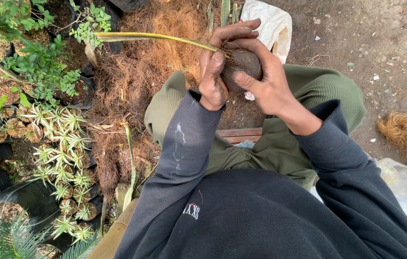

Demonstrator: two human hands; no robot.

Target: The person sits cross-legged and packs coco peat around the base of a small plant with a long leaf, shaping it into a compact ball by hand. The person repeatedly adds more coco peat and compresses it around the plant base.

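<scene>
The soil ball at the base of the long green leaf sits packed round at 12 o'clock, my left hand and right hand both closed on it, unbagged, coconut fibre pile at 10 o'clock.

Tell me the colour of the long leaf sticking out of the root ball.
Green with yellow edges, on the long leaf from the dark brown root ball; head view shows it.
</scene>
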